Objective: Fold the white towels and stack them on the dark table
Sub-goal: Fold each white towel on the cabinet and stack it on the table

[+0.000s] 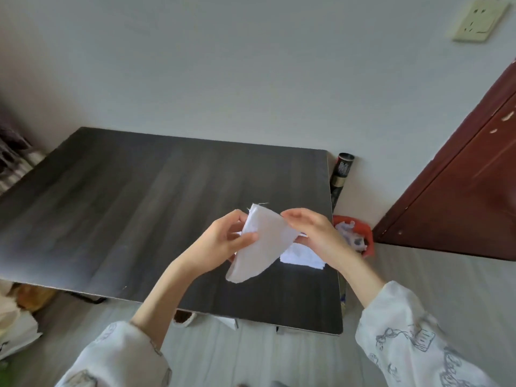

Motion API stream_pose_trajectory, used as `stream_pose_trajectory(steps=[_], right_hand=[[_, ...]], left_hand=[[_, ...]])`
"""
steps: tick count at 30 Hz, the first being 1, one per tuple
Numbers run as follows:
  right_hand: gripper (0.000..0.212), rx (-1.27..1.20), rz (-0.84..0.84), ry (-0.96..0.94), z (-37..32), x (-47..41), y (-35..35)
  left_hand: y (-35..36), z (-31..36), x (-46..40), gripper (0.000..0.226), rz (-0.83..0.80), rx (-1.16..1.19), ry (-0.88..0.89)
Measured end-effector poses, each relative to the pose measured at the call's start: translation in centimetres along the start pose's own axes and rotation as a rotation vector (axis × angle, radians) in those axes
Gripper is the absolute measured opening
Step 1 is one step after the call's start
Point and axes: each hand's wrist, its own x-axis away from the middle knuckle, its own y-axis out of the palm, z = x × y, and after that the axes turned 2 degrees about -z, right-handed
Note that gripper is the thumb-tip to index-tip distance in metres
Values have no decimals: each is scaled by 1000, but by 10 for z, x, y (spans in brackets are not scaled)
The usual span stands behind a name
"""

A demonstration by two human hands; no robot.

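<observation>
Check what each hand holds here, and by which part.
Both hold one white towel in the air above the dark table. Left hand pinches its left edge; right hand pinches its upper right edge. The bottom hangs free.
</observation>
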Motion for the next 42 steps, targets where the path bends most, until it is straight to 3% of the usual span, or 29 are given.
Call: stream_pose_trajectory(steps=[3, 5, 12, 22, 31, 42], right_hand=[[21, -381, 5, 167, 13, -26, 4], [27, -442, -2, 251, 24, -41, 10], [14, -236, 59, 319, 49, -102, 15], [20, 138, 151, 469, 92, -177, 17], [20, 218, 168, 564, 121, -192, 28], [22, 333, 221, 609, 134, -198, 34]], left_hand=[[-17, -4, -33, 20, -62, 94, -21], [-28, -14, -53, 28, -91, 171, -59], [-49, -73, -117, 31, -106, 332, -289], [-46, -165, -175, 22, -128, 303, -546], [-35, -208, -182, 18, 28, 98, -591], [-33, -225, -186, 23, -9, -62, -576]])
